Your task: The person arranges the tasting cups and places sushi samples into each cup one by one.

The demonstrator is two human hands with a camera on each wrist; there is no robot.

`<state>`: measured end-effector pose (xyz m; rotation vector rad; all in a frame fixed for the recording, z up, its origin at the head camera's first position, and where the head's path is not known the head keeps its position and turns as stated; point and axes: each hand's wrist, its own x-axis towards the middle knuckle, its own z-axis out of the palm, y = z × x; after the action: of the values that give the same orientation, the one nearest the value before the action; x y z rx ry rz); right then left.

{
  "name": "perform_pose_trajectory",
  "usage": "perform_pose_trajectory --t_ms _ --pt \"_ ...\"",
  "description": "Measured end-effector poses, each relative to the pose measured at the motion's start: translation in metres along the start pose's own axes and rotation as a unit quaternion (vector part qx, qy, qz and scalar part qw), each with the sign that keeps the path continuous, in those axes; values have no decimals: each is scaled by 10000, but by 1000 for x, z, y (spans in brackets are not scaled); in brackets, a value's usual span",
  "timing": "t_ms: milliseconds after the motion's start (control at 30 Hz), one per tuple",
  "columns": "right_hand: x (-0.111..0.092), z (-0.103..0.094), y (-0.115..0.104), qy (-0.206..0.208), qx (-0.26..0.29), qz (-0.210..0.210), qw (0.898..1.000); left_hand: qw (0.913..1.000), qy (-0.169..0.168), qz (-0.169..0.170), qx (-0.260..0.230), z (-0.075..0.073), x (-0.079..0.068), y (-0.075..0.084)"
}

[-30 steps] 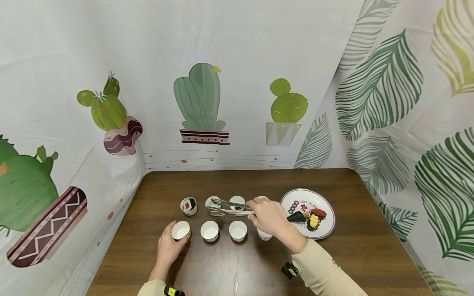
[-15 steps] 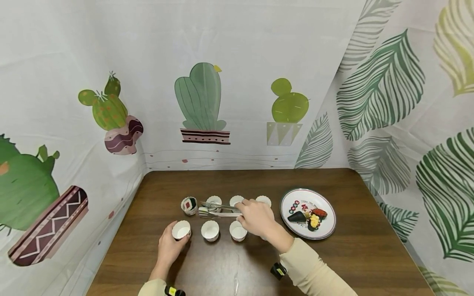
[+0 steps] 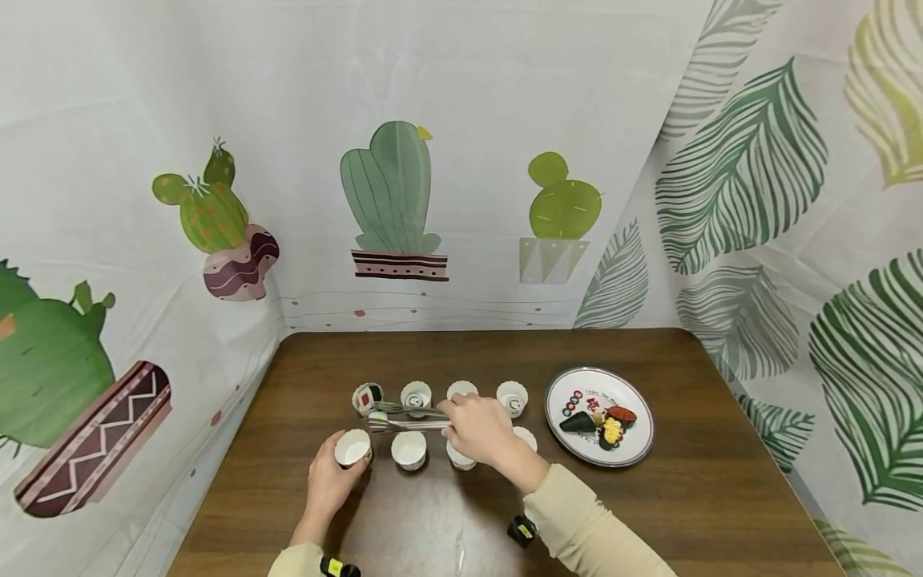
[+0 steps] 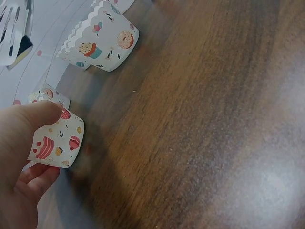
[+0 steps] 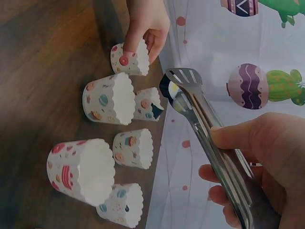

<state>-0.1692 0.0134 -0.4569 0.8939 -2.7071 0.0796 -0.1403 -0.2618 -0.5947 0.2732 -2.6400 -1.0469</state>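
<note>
My left hand grips a white paper baking cup at the near left, thumb on one side and fingers on the other. A red cake print shows on the cup in the left wrist view. My right hand holds metal tongs stretched leftward over the cups. Between the slotted tips of the tongs sits a small sushi piece, black outside with white and yellow. The tips are just right of and above the left-hand cup. At the back left, another baking cup contains a black-wrapped sushi roll.
Several more baking cups, such as the back right cup and a front cup, stand in two rows. A round plate on the right bears a black cone roll and sushi with red and yellow toppings. Patterned cloth hangs behind the table.
My right hand has moved left with the tongs and the sushi piece, from over the back row toward the left-hand cup. My left hand has stayed on its cup.
</note>
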Motion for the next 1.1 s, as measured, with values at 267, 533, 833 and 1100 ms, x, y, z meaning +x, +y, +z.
perform_pose_trajectory --t_ms 267,533,833,1100 --pt "9 6 -12 -101 11 -15 9999 9998 181 88 -7 3 0 -1" --pt "14 9 -23 -97 -67 -173 9998 9998 165 76 -59 1 0 0" --pt "13 15 -32 -251 -61 -166 9995 9999 101 23 -24 1 1 0" --pt "13 23 -36 -251 -16 -140 9996 10000 72 -49 -32 0 -1 0"
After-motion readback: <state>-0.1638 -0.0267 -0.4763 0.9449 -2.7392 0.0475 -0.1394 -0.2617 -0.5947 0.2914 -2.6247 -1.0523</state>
